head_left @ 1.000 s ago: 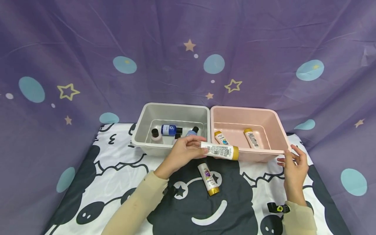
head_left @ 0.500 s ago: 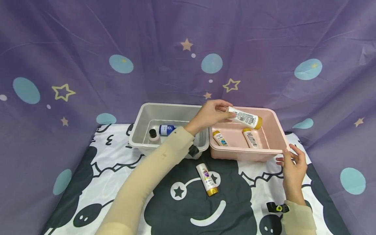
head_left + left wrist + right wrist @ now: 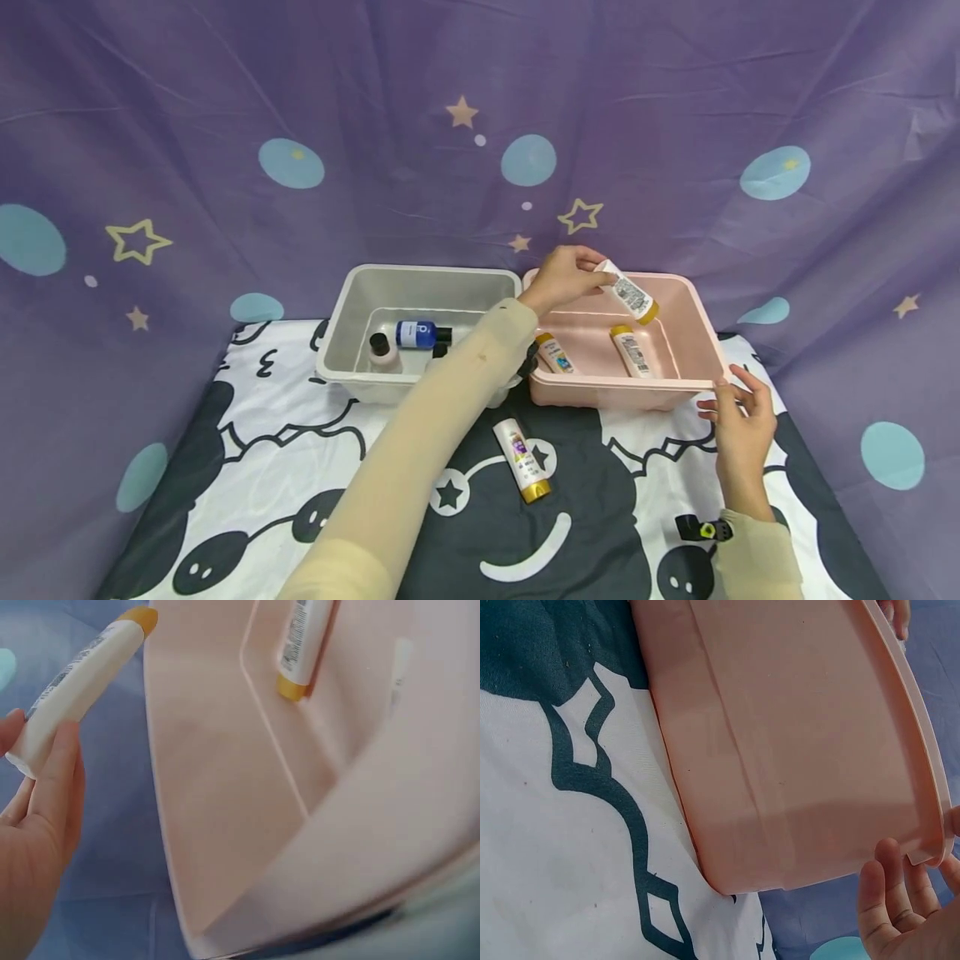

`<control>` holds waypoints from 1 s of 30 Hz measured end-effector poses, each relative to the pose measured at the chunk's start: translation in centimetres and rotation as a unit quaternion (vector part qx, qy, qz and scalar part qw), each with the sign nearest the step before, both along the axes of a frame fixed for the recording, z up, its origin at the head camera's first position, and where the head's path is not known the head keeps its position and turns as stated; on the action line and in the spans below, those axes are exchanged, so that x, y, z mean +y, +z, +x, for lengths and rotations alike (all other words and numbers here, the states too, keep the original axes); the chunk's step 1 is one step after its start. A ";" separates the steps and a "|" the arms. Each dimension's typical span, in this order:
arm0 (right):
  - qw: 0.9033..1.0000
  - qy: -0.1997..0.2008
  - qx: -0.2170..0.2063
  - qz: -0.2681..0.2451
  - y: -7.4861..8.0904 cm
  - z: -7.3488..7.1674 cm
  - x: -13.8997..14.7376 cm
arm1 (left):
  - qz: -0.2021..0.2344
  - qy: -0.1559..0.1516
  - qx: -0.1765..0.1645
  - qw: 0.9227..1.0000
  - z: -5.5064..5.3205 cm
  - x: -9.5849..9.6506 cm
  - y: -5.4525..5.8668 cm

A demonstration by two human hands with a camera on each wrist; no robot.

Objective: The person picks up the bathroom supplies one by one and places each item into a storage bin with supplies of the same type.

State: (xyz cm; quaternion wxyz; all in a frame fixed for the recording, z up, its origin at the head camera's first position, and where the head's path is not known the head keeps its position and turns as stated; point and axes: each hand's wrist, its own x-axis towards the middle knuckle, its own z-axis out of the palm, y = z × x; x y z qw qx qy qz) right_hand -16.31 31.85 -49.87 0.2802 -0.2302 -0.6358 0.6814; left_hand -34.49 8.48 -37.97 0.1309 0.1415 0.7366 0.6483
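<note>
My left hand point(image 3: 566, 277) pinches the base end of a white bottle with a gold cap point(image 3: 630, 293) above the back of the pink bin point(image 3: 630, 385). The bottle tilts, cap down to the right, with its printed label showing. In the left wrist view the thumb and fingers point(image 3: 56, 772) press its two sides. Inside the bin lie two similar bottles, one at left point(image 3: 555, 354) and one near the middle point(image 3: 632, 352). My right hand point(image 3: 744, 425) holds the bin's front right corner, thumb at the rim and other fingers outside the wall.
Left of the pink bin stands a grey bin point(image 3: 367, 385) with a blue bottle point(image 3: 418, 334), a pale black-capped bottle point(image 3: 384, 354) and others partly hidden by my left arm. Another white gold-capped bottle point(image 3: 521, 460) lies on the patterned cloth point(image 3: 285, 467) in front.
My left hand has carried the white bottle from in front of the bins up and right, over the pink bin, tipping its cap downward. My right hand stays at the corner.
</note>
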 end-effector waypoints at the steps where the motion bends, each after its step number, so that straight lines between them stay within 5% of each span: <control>1: 1.000 0.000 0.002 0.000 0.0 0.0 -0.1 | -0.003 0.006 0.001 1.000 -0.1 0.1 -0.2; 11: 1.000 0.006 0.005 0.004 0.0 0.2 -0.3 | -0.028 0.048 0.036 0.998 -0.9 -0.2 -1.6; 16: 1.000 0.006 0.003 0.009 -0.2 0.3 -0.3 | -0.047 0.048 0.037 0.997 -0.9 -0.3 -1.3; 25: 1.000 0.012 0.002 0.013 0.0 -0.2 -0.7 | 0.033 0.050 0.047 0.997 -1.1 -0.6 -0.7; 30: 1.000 0.017 0.004 0.014 0.0 -0.5 -0.8 | 0.011 0.034 0.090 0.995 0.2 -1.3 0.3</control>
